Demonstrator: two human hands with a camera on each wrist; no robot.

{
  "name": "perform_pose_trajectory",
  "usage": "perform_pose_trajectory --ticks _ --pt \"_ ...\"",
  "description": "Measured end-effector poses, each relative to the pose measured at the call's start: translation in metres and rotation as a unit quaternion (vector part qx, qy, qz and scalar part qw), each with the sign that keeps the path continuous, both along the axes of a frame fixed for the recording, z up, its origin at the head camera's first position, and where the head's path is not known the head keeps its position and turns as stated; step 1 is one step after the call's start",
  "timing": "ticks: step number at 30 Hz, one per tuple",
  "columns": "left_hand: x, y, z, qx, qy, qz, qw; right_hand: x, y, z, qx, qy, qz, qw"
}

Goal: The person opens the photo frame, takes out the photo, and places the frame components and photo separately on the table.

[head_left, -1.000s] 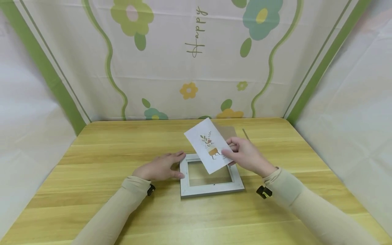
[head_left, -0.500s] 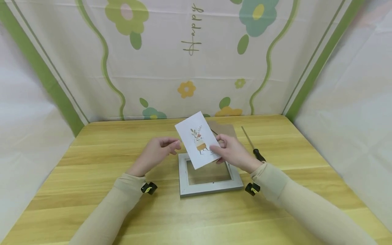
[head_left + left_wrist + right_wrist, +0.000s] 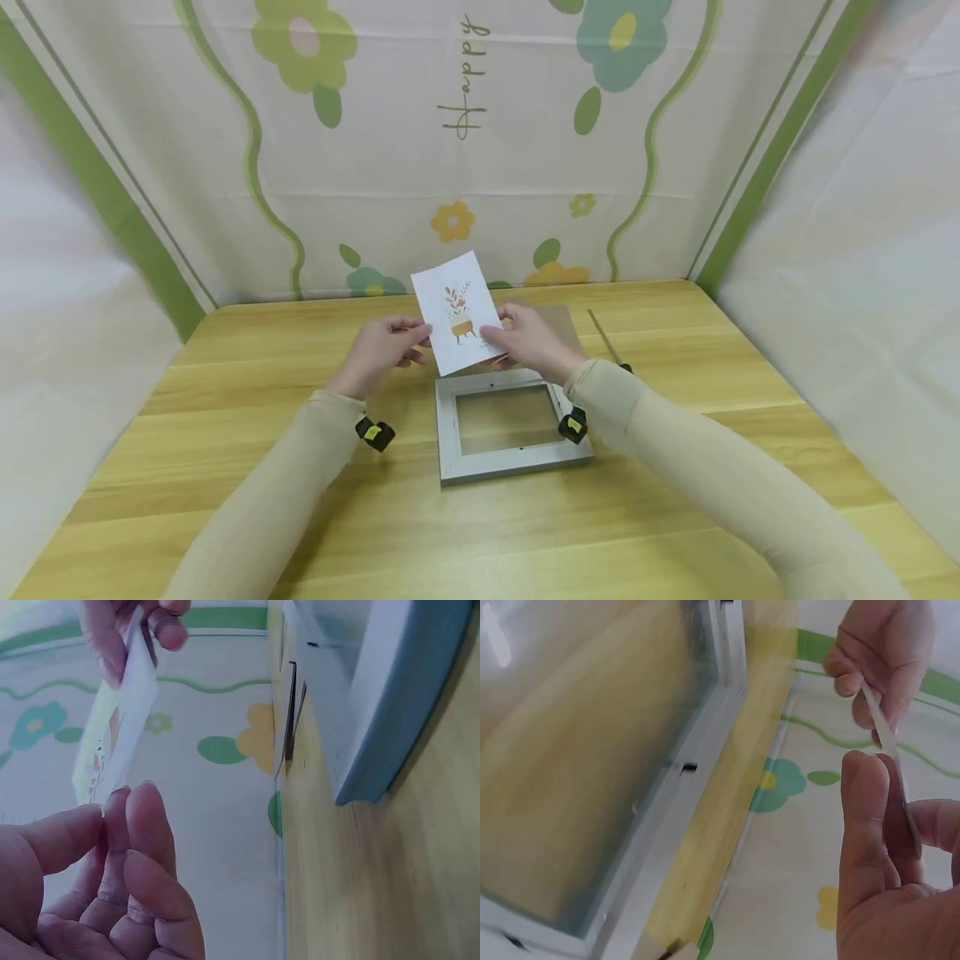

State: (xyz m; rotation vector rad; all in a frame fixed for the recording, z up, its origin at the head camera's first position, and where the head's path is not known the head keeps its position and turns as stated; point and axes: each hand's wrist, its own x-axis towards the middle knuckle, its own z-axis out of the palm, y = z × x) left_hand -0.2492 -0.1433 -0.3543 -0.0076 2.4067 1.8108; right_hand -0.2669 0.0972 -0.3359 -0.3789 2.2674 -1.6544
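A white card [image 3: 456, 287] printed with a potted plant is raised above the far part of the table, its printed side toward the head camera. My left hand [image 3: 378, 352] pinches its left edge between thumb and fingers, as the left wrist view also shows on the card [image 3: 127, 727]. On the opposite edge, near the lower right corner, my right hand [image 3: 534, 340] grips it with the thumb in front and the fingers behind. Nearer to me lies a white picture frame [image 3: 448, 437] with a clear pane; my right wrist covers part of its right side.
Behind the frame a brown backing board [image 3: 558, 321] lies flat, partly hidden by the right hand. To its right is a screwdriver [image 3: 603, 335], its handle mostly behind the right sleeve. A flower-printed cloth [image 3: 360, 167] stands along the back of the wooden table [image 3: 375, 533].
The card has moved up and left, away from over the frame, in my right hand. My left hand has left the frame's edge and taken hold of the card's left side.
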Motion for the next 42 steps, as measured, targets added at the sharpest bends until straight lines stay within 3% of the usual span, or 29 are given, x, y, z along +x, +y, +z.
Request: perform_pose_trajectory --ticks 6,11,15,17,20,24,27,31,36,42 --pt "-0.025 -0.006 -0.002 -0.01 -0.041 -0.004 0.9991 -0.026 -0.004 -0.005 0.086 0.018 0.004 0.996" --pt "-0.04 -0.009 -0.013 -0.04 -0.064 -0.01 0.9971 -0.05 -0.004 -0.016 0.197 0.024 0.01 0.98" --pt "-0.046 -0.012 -0.025 -0.062 -0.088 -0.013 0.9941 -0.069 -0.006 -0.025 0.252 0.02 0.008 0.967" --pt "-0.045 -0.014 -0.029 -0.078 -0.102 -0.027 0.9914 -0.074 -0.008 -0.028 0.269 0.016 0.0 0.963" --pt "-0.041 -0.015 -0.032 -0.119 -0.11 -0.078 0.9837 -0.08 -0.01 -0.03 0.279 0.002 -0.015 0.96" --pt "-0.033 -0.018 -0.032 -0.17 -0.111 -0.151 0.9676 -0.083 -0.011 -0.033 0.27 -0.026 -0.032 0.962" --pt "-0.028 -0.018 -0.031 -0.186 -0.117 -0.185 0.9578 -0.084 -0.01 -0.037 0.272 -0.037 -0.043 0.961" --pt "-0.022 -0.016 -0.031 -0.191 -0.121 -0.2 0.9533 -0.088 -0.007 -0.045 0.282 -0.041 -0.049 0.957" --pt "-0.019 -0.011 -0.037 -0.184 -0.12 -0.204 0.9542 -0.094 -0.005 -0.053 0.295 -0.057 -0.056 0.952" --pt "-0.017 -0.008 -0.042 -0.151 -0.128 -0.2 0.9596 -0.094 -0.005 -0.05 0.328 -0.049 -0.038 0.943"
